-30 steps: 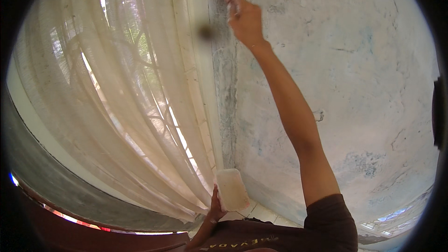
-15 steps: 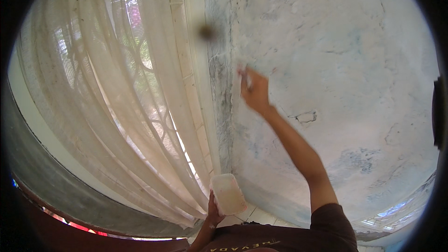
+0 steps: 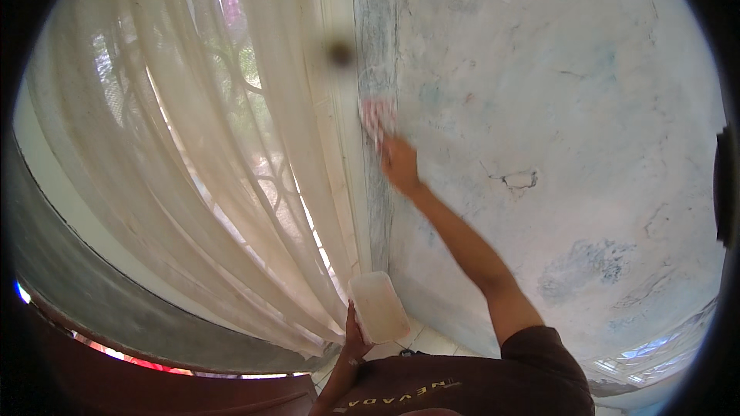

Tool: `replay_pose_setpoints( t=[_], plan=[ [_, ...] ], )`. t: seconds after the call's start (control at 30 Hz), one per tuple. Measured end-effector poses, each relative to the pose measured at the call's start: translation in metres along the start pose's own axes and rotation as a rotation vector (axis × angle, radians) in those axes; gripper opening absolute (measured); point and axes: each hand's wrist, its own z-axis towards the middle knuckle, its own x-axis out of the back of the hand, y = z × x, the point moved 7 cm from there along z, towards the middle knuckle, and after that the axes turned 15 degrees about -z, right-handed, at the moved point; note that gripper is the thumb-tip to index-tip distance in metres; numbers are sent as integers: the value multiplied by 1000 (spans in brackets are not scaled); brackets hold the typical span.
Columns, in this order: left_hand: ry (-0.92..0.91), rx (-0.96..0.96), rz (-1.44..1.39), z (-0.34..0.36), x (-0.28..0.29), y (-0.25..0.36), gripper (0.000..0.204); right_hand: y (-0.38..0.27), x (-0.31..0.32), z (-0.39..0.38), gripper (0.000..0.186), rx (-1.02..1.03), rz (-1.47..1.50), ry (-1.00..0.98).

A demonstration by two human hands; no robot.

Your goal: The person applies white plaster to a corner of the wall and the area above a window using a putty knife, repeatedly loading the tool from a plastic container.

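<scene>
My right hand (image 3: 399, 160) grips a putty knife (image 3: 376, 114), its broad blade smeared pale with reddish patches and held against the grey vertical strip (image 3: 376, 216) at the inner edge of the mottled, whitish wall (image 3: 539, 85). Low in the view, my left hand (image 3: 354, 330) holds a pale rectangular plastic container (image 3: 379, 306); its contents are hard to make out. A sheer cream curtain (image 3: 185, 139) hangs just left of both hands.
A pale frame (image 3: 331, 146) runs beside the curtain, with window grilles showing through the cloth. Tiled floor (image 3: 416, 339) shows below the container. A dark reddish surface (image 3: 154, 385) is at the lower left. A dark blurred spot obscures part of the upper middle view.
My right hand has come well down from the top of the strip, and the knife's blade now faces upward against it. The left hand with the container has shifted only slightly.
</scene>
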Motion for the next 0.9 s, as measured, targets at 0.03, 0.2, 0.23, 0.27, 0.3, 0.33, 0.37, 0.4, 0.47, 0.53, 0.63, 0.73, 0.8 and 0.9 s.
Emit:
replay_pose_setpoints(
  t=[0.03, 0.2, 0.23, 0.27, 0.3, 0.33, 0.37, 0.4, 0.47, 0.53, 0.63, 0.73, 0.8, 0.9],
  plan=[
    [22, -25, 10, -3, -2, 3, 71, -12, -7, -54, 36, -10, 78, -7],
    [4, -235, 421, -16, -37, 7, 71, -19, -18, -231, 46, -160, 286, -429],
    [44, -178, 301, -9, -26, 8, 70, -19, -21, -253, 54, -203, 302, -592],
    [84, -122, 184, -7, -18, 7, 70, -14, -7, -248, 50, -216, 263, -453],
    [101, -117, 186, -6, -17, 7, 70, -4, 7, -228, 46, -226, 217, -310],
    [56, -138, 221, -5, -21, 8, 70, 6, 13, -199, 30, -244, 104, -280],
    [15, -158, 254, -5, -24, 8, 69, 18, 22, -162, 15, -261, -8, -254],
    [32, -156, 252, -5, -22, 9, 69, 21, 43, -116, 19, -223, 51, -71],
    [90, -133, 200, -7, -11, 12, 69, 10, 77, -19, 30, -125, 30, 122],
    [97, -98, 129, -5, -8, 12, 69, -12, 110, 59, 26, -46, 72, 273],
    [92, -112, 158, 1, -16, 7, 70, -12, 97, 100, 18, -43, 45, 279],
    [87, -140, 162, 1, -17, 11, 69, -10, 42, 49, 12, -21, 91, 322],
    [102, -118, 70, -7, -4, 15, 69, -15, -5, -34, 13, -134, 127, 227],
    [163, -154, 108, -15, 11, 23, 68, -19, -69, -199, 32, -229, 221, 56]
  ],
)
